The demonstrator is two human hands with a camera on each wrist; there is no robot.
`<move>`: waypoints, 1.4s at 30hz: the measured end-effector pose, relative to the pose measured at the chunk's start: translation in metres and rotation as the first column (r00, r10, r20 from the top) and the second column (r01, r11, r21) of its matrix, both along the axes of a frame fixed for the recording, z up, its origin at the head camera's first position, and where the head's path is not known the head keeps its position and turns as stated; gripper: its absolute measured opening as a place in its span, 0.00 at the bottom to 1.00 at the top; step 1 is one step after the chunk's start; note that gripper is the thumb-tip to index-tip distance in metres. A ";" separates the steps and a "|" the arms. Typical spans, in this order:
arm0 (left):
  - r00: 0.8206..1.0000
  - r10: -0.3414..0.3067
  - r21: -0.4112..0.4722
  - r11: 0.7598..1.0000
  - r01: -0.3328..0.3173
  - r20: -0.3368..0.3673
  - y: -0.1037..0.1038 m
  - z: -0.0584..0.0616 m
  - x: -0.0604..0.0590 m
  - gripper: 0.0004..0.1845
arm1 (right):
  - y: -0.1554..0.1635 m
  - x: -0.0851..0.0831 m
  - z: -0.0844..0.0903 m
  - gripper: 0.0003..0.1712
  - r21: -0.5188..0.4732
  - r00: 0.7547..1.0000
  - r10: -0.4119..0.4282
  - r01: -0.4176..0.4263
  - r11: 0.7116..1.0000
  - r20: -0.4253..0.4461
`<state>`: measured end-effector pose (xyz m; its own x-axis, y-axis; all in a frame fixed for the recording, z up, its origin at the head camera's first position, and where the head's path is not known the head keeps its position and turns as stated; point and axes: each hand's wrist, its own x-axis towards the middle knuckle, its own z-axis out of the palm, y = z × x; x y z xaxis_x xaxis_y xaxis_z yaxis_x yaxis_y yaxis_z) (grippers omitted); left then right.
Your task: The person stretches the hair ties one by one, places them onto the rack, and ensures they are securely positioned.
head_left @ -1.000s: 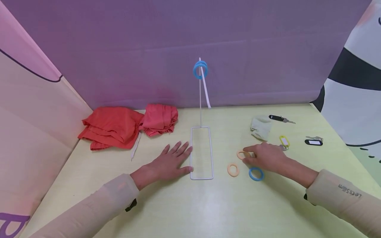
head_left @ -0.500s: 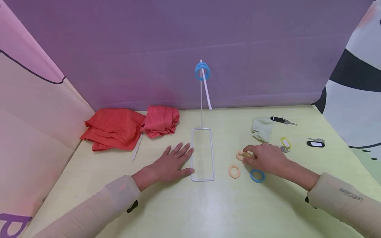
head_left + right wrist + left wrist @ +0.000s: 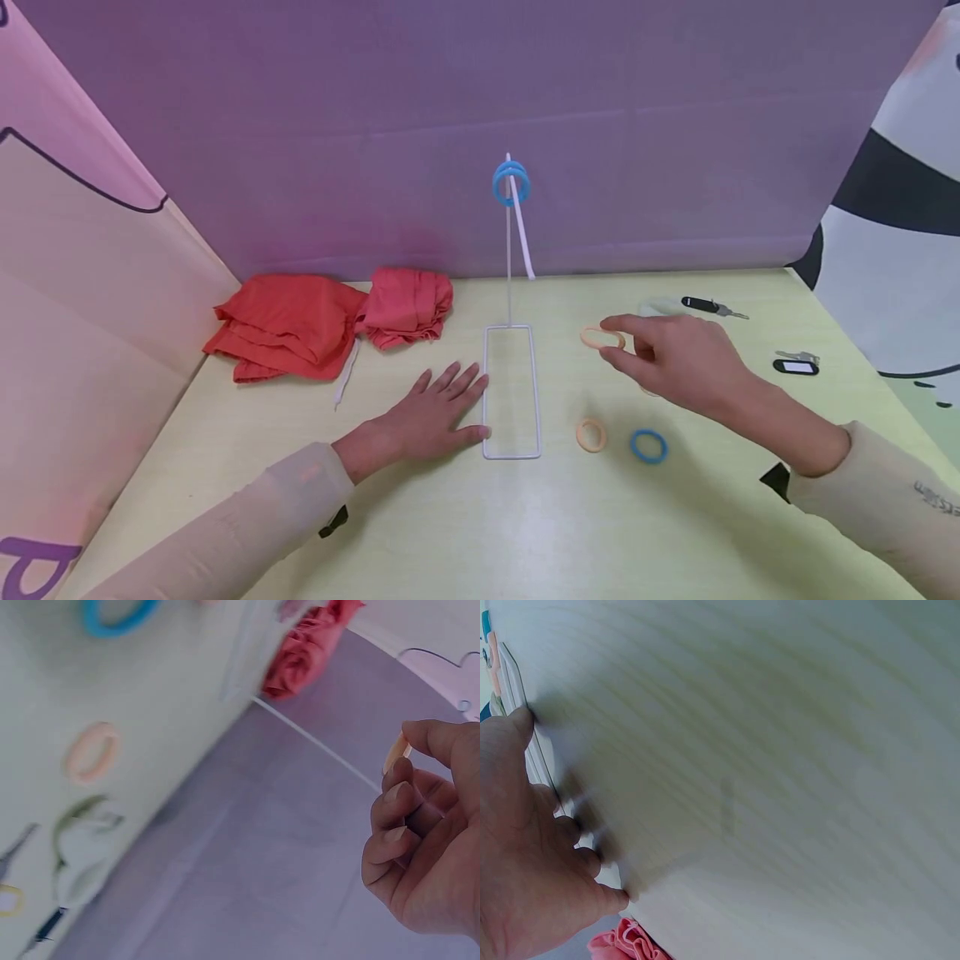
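Observation:
My right hand (image 3: 678, 362) pinches a peach ring (image 3: 602, 338) between thumb and index finger, held above the table; in the right wrist view the ring (image 3: 398, 752) shows edge-on. My left hand (image 3: 423, 417) lies with spread fingers on the table, fingertips and thumb touching the left side of the base of a white wire stand (image 3: 536, 392). Blue rings (image 3: 497, 193) hang on the stand's upper arm. Below my right hand lie a peach ring (image 3: 591, 435) and a blue ring (image 3: 648, 447). Another peach ring (image 3: 93, 754) is mostly hidden by the right hand in the head view.
Two red folded cloths (image 3: 292, 325) lie at the back left, with a white cord (image 3: 346, 375) beside them. At the back right are a pale crumpled cloth (image 3: 660, 306), partly hidden, and keys with black tags (image 3: 796, 367). A purple backdrop (image 3: 337, 142) stands behind the table.
My right hand has lifted the peach ring off the table and risen up and away from me. Another peach ring has come into sight beneath it. My left hand stays put.

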<state>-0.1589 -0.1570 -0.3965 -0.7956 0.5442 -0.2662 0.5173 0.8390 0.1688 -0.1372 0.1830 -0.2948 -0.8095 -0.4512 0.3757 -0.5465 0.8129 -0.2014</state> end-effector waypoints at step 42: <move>1.000 -0.011 0.016 1.000 0.011 0.000 0.001 0.004 0.002 0.44 | -0.064 0.011 0.085 0.13 -0.045 0.696 0.140 -0.240 0.970 -0.704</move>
